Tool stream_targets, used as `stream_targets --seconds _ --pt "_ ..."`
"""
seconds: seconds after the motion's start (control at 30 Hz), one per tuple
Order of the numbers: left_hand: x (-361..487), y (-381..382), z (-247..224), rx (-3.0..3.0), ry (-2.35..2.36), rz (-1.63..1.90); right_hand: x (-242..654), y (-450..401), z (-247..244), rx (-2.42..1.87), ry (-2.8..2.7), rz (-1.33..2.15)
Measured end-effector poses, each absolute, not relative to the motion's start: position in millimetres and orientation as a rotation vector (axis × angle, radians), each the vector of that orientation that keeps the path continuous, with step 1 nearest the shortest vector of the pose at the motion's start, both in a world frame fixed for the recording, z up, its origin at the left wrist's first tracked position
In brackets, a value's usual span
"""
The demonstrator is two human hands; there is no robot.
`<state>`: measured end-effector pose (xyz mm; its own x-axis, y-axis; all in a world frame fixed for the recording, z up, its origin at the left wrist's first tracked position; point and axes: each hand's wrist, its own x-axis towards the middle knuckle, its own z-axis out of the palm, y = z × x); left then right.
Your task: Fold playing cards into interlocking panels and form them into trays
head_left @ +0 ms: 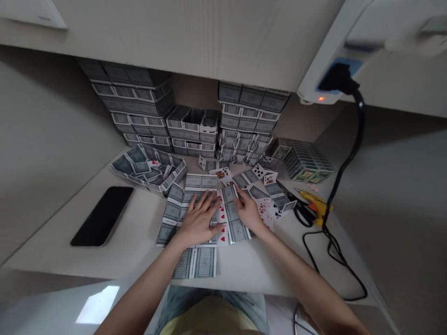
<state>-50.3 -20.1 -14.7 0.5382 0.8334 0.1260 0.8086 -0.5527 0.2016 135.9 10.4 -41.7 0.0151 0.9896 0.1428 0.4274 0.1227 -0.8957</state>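
On the desk before me lies a flat panel of joined playing cards (188, 197), mostly showing patterned grey backs. My left hand (199, 222) rests on it with fingers spread, pressing nothing into its palm. Along the panel's right side, a strip of red-suited card faces (222, 214) shows. My right hand (248, 211) pinches the right edge of a flap of grey-backed cards (232, 214), which stands at a slight slant beside that strip. Two of the panel's cards stick out toward the desk's front edge.
Behind stand tall stacks of card-built boxes (193, 132). An open card tray (139, 167) holds loose pieces at left, near a black phone (102, 216). At right lie loose cards (267, 209), black-handled scissors (303, 213), a yellow glue gun (316, 204) and a black cable (349, 163).
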Motion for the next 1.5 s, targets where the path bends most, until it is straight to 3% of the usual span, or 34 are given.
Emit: stream_targets --seconds 1.5 --pt "-52 -18 -13 2.625 1.377 0.259 118 -15 -24 -1.525 -1.603 0.764"
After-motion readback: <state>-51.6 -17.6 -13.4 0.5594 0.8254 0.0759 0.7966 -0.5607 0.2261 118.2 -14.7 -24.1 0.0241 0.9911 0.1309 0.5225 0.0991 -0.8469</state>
